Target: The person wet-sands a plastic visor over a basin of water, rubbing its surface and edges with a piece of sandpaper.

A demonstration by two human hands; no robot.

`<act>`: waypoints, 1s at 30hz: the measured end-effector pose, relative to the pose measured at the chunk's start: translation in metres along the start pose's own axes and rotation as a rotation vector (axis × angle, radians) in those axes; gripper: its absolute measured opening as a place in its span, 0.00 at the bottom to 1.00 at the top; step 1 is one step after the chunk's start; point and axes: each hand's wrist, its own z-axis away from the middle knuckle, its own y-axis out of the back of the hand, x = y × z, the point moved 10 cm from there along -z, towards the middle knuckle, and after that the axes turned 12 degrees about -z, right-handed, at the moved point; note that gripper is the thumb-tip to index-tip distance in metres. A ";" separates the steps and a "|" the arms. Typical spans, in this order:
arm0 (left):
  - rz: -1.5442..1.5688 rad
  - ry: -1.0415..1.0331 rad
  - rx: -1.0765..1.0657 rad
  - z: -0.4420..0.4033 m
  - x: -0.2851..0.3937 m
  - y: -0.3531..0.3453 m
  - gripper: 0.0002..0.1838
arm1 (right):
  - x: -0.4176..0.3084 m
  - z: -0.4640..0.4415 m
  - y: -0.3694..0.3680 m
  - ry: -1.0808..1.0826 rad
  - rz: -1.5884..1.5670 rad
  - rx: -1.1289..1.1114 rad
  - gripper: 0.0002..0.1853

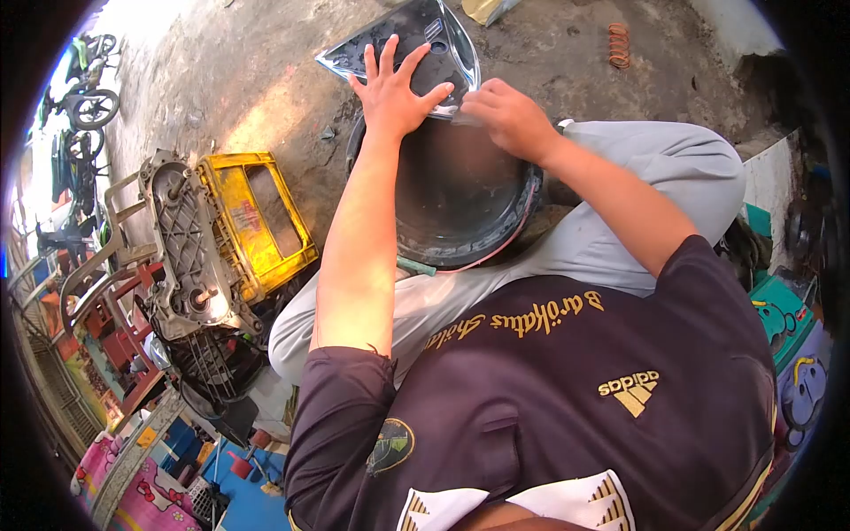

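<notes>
My left hand point(396, 91) lies flat with fingers spread on a dark, shiny-edged plastic pouch point(454, 57). The pouch rests on the ground at the far rim of a round black basin point(460, 251). At the pouch's near right corner, my right hand point(509, 115) has its fingers closed on the edge. The basin stands between my bent legs; dark liquid appears to be inside, though its depth cannot be made out.
An orange-brown coil spring point(619, 46) lies on the floor at the upper right. To the left are a yellow crate point(257, 226) and a metal engine casing point(181, 239). A teal toolbox point(784, 319) sits at the right, and motorbikes point(88, 111) stand far left.
</notes>
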 end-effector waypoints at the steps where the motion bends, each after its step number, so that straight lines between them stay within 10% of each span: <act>1: 0.001 0.002 0.003 -0.001 0.001 0.000 0.46 | 0.003 0.001 0.002 0.002 0.002 -0.002 0.25; 30: 0.032 0.017 0.002 0.000 -0.001 -0.003 0.46 | 0.007 0.003 0.001 -0.076 -0.019 0.013 0.25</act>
